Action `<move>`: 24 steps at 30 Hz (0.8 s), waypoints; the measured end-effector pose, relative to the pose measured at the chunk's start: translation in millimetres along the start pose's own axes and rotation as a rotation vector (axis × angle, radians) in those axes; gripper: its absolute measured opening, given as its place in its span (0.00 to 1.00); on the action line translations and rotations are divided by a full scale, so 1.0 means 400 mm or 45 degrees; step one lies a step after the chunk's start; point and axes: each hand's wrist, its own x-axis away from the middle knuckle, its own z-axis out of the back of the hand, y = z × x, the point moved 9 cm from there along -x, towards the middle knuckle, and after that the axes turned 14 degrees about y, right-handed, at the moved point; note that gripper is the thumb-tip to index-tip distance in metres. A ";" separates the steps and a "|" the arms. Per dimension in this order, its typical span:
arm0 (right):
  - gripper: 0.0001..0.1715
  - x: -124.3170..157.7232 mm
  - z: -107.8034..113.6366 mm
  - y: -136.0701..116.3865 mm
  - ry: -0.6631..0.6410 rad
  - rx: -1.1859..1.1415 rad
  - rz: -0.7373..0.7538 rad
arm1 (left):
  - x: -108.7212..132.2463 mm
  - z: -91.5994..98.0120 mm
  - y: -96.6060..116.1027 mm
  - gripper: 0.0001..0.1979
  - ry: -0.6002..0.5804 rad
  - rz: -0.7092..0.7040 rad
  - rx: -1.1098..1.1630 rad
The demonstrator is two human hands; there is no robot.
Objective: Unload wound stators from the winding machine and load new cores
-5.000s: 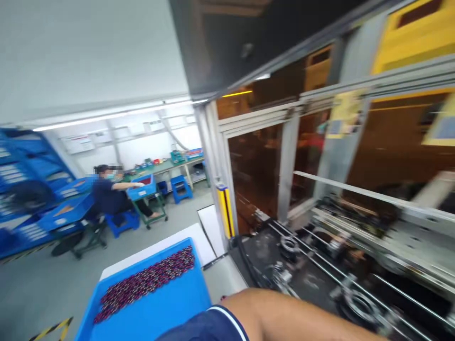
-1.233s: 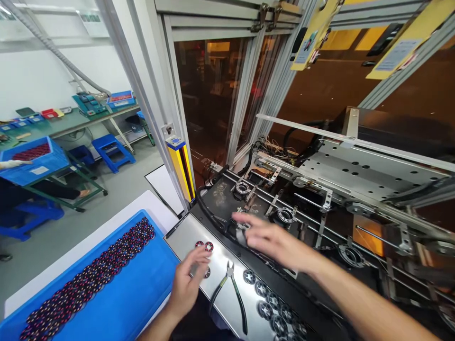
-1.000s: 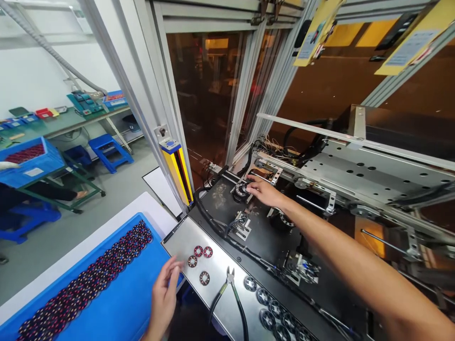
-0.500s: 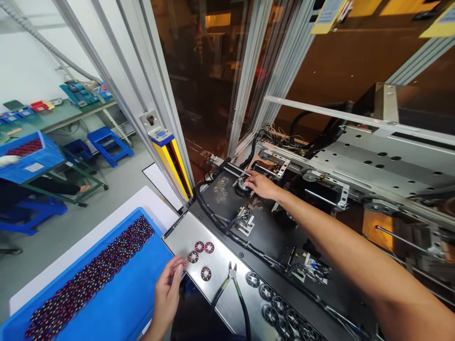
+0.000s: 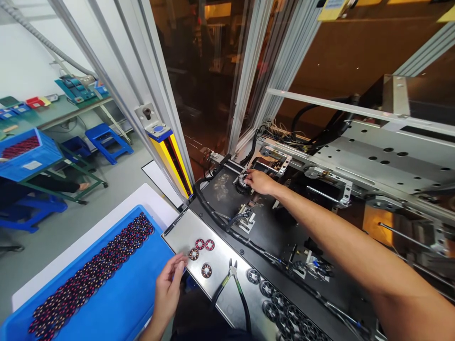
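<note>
My right hand [image 5: 259,181] reaches deep into the machine and rests with fingers curled on a round metal fixture [image 5: 242,180] on the black bed. Whatever the fingers pinch is hidden. My left hand [image 5: 168,291] hovers with fingers loosely spread at the near edge of the steel plate [image 5: 227,265], close to several small red wound rings [image 5: 201,251] lying there. Black-handled cutters [image 5: 234,289] lie on the plate to the right of that hand.
A blue tray [image 5: 124,303] with rows of red rings sits at lower left. A yellow light-curtain post [image 5: 170,158] stands at the machine opening. Several dark round parts [image 5: 280,308] line the plate's right end. Rails and brackets cross the machine's interior. Another person sits far left by a blue bin [image 5: 24,154].
My right hand went from near the plate out to the far round fixture and stayed there. The left hand drew back from the red rings to the plate's edge.
</note>
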 end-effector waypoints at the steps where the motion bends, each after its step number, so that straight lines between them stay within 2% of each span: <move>1: 0.12 -0.001 -0.004 0.002 -0.001 -0.002 -0.008 | 0.000 0.002 -0.001 0.28 0.000 0.004 0.000; 7: 0.11 -0.017 -0.029 0.019 0.001 -0.045 -0.024 | 0.002 0.006 -0.002 0.27 0.006 0.002 0.021; 11: 0.11 -0.006 -0.008 0.018 0.099 -0.035 0.025 | 0.010 -0.008 0.009 0.27 -0.045 -0.016 0.042; 15: 0.19 0.060 0.039 -0.004 0.291 0.073 0.209 | 0.022 0.013 0.020 0.26 -0.065 -0.059 0.019; 18: 0.29 0.114 0.008 -0.020 0.152 0.404 0.405 | 0.044 0.032 0.058 0.21 -0.062 -0.225 -0.123; 20: 0.31 0.132 -0.020 -0.017 0.020 0.587 0.453 | 0.076 0.005 0.115 0.14 -0.132 -0.485 -0.263; 21: 0.30 0.135 -0.026 -0.016 -0.009 0.615 0.449 | 0.101 -0.027 0.146 0.11 -0.214 -0.635 -0.313; 24: 0.28 0.136 -0.015 -0.031 0.044 0.612 0.443 | 0.180 -0.166 0.193 0.11 -0.520 -0.983 -0.395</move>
